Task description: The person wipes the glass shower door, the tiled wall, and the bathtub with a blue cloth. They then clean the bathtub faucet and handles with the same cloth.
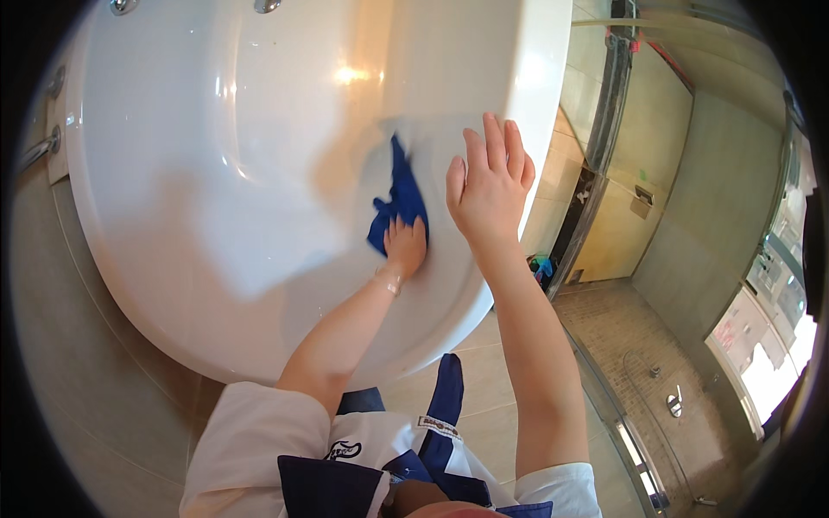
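Note:
In the lower middle of the view, my left hand point(407, 247) presses a dark blue cloth point(408, 194) against the inner surface of a glossy white bathtub point(291, 181). The cloth is bunched under my fingers, and a narrow pointed end reaches away from me. A clear band circles that wrist. My right hand point(490, 184) appears in front of the tub's right side, near the rim, with its fingers apart and nothing held. Its palm faces away, so whether it touches the tub cannot be told.
Chrome fittings point(267, 5) show at the tub's far end. At the left wall is a metal fixture point(44, 147). To the right lie a shower area with a chrome mixer point(675, 405), a glass partition's bottom edge point(612, 414) and a wall-mounted metal fitting point(644, 195). Tiled floor point(482, 375) surrounds the tub.

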`<action>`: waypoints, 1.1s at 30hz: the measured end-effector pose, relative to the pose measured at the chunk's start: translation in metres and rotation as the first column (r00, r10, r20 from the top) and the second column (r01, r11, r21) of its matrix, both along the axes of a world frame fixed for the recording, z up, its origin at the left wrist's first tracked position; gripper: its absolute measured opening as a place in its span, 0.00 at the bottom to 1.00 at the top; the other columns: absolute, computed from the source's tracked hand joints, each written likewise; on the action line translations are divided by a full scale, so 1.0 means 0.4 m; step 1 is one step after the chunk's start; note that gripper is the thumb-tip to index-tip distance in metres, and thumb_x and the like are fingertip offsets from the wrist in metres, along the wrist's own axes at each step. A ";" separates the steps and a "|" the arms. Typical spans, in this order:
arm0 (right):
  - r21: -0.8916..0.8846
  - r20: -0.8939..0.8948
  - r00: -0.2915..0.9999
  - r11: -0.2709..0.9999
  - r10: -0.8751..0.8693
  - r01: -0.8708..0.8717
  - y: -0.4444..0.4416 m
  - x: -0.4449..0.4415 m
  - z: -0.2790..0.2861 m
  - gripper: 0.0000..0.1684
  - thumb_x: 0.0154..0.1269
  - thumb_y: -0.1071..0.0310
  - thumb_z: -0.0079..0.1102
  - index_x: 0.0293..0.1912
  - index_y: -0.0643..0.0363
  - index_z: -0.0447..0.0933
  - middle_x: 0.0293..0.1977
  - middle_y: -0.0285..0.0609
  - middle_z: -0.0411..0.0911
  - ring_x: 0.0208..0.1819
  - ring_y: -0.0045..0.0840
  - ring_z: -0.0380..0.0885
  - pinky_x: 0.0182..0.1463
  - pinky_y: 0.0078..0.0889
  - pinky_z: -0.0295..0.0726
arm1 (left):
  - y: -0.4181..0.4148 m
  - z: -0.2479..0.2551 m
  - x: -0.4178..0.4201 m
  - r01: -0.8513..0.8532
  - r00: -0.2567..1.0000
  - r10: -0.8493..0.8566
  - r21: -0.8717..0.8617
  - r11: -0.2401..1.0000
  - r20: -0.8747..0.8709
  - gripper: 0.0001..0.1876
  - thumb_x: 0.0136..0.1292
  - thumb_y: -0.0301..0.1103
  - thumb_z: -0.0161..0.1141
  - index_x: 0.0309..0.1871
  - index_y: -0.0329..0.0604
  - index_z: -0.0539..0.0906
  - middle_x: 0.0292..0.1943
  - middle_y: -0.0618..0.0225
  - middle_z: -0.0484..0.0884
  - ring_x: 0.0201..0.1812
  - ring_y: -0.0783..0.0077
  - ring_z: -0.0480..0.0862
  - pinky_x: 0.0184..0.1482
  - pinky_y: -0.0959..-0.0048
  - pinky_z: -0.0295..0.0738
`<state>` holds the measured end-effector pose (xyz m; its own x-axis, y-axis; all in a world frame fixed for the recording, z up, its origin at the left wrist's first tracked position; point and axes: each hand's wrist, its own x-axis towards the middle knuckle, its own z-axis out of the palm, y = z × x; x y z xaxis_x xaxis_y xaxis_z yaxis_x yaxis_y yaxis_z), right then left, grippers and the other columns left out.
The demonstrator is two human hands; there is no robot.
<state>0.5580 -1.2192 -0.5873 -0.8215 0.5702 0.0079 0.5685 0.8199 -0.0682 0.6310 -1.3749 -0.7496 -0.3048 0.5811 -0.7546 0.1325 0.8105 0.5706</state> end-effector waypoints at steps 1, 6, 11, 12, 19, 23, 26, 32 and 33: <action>0.011 0.018 1.000 1.000 0.004 -0.005 -0.007 -0.002 -0.001 0.21 0.67 0.61 0.54 0.56 0.55 0.78 0.68 0.44 0.68 0.73 0.42 0.58 0.70 0.48 0.56 | -0.023 0.041 -0.010 0.141 0.990 -0.142 -0.055 0.988 -0.007 0.24 0.76 0.37 0.37 0.67 0.34 0.70 0.72 0.36 0.62 0.73 0.31 0.59 0.71 0.38 0.54; 0.090 0.058 0.998 0.995 0.038 -0.043 0.008 -0.039 0.008 0.21 0.65 0.57 0.56 0.54 0.54 0.79 0.68 0.40 0.69 0.73 0.39 0.59 0.70 0.46 0.58 | 0.152 0.215 -0.103 -0.812 0.529 0.427 0.290 0.507 0.733 0.29 0.80 0.42 0.38 0.79 0.39 0.52 0.76 0.52 0.58 0.80 0.55 0.46 0.78 0.53 0.31; 0.094 0.070 0.997 0.995 0.024 -0.031 -0.074 -0.018 0.049 0.20 0.66 0.57 0.54 0.54 0.53 0.79 0.68 0.38 0.69 0.73 0.40 0.58 0.71 0.46 0.54 | 0.283 0.139 -0.274 -0.947 0.316 0.714 0.168 0.273 0.625 0.22 0.74 0.41 0.49 0.57 0.27 0.73 0.58 0.42 0.75 0.61 0.40 0.70 0.69 0.57 0.60; 0.085 0.087 0.996 0.996 0.026 -0.033 -0.076 -0.026 0.056 0.20 0.67 0.58 0.53 0.55 0.53 0.79 0.68 0.38 0.69 0.73 0.41 0.57 0.71 0.47 0.53 | 0.308 0.118 -0.299 -0.866 0.500 0.822 0.167 0.472 0.273 0.22 0.74 0.40 0.49 0.55 0.25 0.73 0.58 0.39 0.75 0.62 0.37 0.70 0.70 0.56 0.60; 0.077 0.126 0.991 0.996 0.038 -0.048 -0.079 -0.053 0.063 0.20 0.68 0.58 0.53 0.56 0.52 0.78 0.68 0.37 0.68 0.74 0.42 0.56 0.72 0.47 0.51 | 0.128 -0.230 -0.179 -0.339 0.908 0.405 0.377 0.862 -0.108 0.20 0.74 0.28 0.37 0.63 0.27 0.72 0.71 0.37 0.64 0.70 0.35 0.65 0.71 0.53 0.63; 0.132 0.131 0.991 0.990 0.026 -0.043 -0.056 -0.035 0.041 0.21 0.65 0.55 0.55 0.54 0.53 0.79 0.67 0.36 0.69 0.74 0.39 0.57 0.72 0.46 0.53 | -0.026 -0.137 -0.075 -0.105 0.981 0.098 -0.037 0.994 -0.167 0.22 0.75 0.41 0.40 0.66 0.44 0.75 0.75 0.47 0.60 0.71 0.33 0.63 0.67 0.34 0.59; 0.131 0.118 0.993 0.991 0.017 -0.032 -0.039 -0.037 0.036 0.20 0.66 0.56 0.55 0.54 0.53 0.79 0.67 0.37 0.70 0.73 0.40 0.58 0.72 0.47 0.54 | -0.056 -0.028 -0.044 0.063 0.984 -0.080 -0.110 0.992 -0.158 0.23 0.75 0.42 0.41 0.64 0.42 0.76 0.77 0.51 0.57 0.72 0.32 0.60 0.68 0.35 0.58; 0.134 0.076 0.997 0.990 0.027 -0.037 -0.014 -0.042 0.035 0.19 0.65 0.58 0.56 0.52 0.55 0.79 0.65 0.39 0.72 0.72 0.41 0.61 0.71 0.47 0.57 | 0.144 0.017 -0.060 -0.288 0.957 0.273 0.486 0.826 0.102 0.30 0.76 0.39 0.34 0.76 0.32 0.57 0.80 0.48 0.45 0.77 0.37 0.49 0.75 0.46 0.43; 0.133 0.072 0.997 0.990 0.029 -0.039 -0.011 -0.045 0.033 0.18 0.66 0.59 0.55 0.53 0.54 0.79 0.65 0.38 0.72 0.72 0.42 0.61 0.70 0.47 0.57 | 0.171 -0.004 -0.087 -0.189 0.971 0.240 0.588 0.787 -0.008 0.29 0.76 0.39 0.34 0.76 0.33 0.58 0.80 0.47 0.44 0.77 0.39 0.48 0.75 0.48 0.44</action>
<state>0.5401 -1.2238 -0.5739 -0.8417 0.5394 0.0248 0.5395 0.8379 0.0825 0.5963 -1.3067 -0.7512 -0.5168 0.8135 -0.2666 0.0588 0.3444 0.9370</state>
